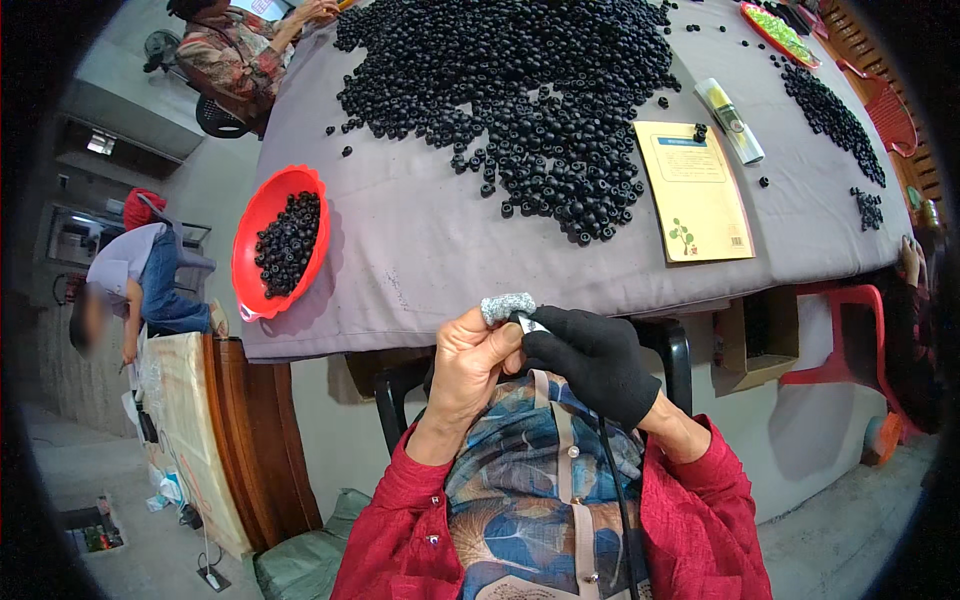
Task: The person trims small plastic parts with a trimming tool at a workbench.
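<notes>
Just off the front edge of the cloth-covered table, my two hands meet in front of my body. My left hand [468,352] is bare except for a grey knitted sleeve [508,307] on a fingertip, and its thumb and finger are pinched together. A black knitted glove covers my right hand [595,360], its fingers closed against the left fingertips. Between them shows a small whitish, pointed piece [531,324], held by the right hand; its kind is unclear. Whatever the left pinch holds is mostly hidden. Beyond lies a large heap of small round black pieces with holes [560,130].
A red scalloped bowl [322,230] of black pieces stands at left. A yellow booklet [695,195] and a clear-wrapped packet [730,120] lie at right, near another row of black pieces [825,105]. People sit around the table; another person bends at far left. A red chair [850,335] stands right.
</notes>
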Demonstrator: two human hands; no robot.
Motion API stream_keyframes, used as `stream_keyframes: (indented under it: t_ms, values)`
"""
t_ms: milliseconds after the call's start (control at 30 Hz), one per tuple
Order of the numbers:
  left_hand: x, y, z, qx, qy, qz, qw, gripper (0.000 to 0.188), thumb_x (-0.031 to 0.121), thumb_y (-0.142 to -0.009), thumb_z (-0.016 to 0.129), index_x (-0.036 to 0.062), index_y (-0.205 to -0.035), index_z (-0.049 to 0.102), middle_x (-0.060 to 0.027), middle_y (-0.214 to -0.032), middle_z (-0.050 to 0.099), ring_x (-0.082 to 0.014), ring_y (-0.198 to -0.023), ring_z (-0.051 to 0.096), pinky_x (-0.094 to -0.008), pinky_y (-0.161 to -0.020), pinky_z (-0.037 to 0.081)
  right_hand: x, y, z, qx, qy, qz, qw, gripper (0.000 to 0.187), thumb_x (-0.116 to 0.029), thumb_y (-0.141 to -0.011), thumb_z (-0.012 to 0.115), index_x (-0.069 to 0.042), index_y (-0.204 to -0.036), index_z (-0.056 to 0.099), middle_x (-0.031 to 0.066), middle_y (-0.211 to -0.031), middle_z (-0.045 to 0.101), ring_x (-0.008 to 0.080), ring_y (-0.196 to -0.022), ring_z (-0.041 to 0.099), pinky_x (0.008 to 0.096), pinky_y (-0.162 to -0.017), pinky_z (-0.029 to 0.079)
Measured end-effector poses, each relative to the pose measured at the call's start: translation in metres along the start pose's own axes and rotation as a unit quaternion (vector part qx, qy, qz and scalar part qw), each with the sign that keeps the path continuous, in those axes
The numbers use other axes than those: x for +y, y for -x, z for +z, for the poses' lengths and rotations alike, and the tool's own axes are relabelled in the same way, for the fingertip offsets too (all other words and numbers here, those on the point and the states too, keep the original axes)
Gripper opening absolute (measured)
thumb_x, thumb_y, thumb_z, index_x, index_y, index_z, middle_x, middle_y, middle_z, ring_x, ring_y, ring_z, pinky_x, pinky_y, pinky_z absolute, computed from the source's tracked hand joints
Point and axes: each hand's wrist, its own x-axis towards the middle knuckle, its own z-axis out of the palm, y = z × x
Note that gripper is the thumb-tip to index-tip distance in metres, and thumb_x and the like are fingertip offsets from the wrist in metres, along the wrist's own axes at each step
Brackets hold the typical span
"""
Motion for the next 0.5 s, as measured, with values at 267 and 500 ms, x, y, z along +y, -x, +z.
stream_keyframes:
  t_ms: [267,500]
  values:
    - [-0.004,-0.0003,-0.0031,-0.004,-0.003,0.006,1.0,0.019,0.002,-0.084,0.054,-0.0003,-0.103,0.06,-0.0007,-0.069,0.057,-0.0042,-0.054,0.046,-0.0164,-0.05,0.038,-0.0041,-0.0017,0.0028,0.005,-0.042,0.032,0.999,0.02,-0.017,-0.083,0.057,-0.008,-0.101,0.061,0.009,-0.076,0.063,0.0192,-0.067,0.061,0.0279,-0.061,0.047]
    - [-0.0083,-0.0013,-0.0044,0.01,-0.015,0.006,1.0,0.023,0.001,-0.083,0.055,-0.0004,-0.106,0.059,-0.0011,-0.07,0.058,-0.0048,-0.056,0.048,-0.0166,-0.052,0.039,-0.0041,-0.0036,0.002,-0.01,-0.055,0.045,0.997,0.018,-0.016,-0.084,0.056,-0.006,-0.098,0.061,0.0061,-0.074,0.063,0.013,-0.066,0.061,0.026,-0.06,0.047]
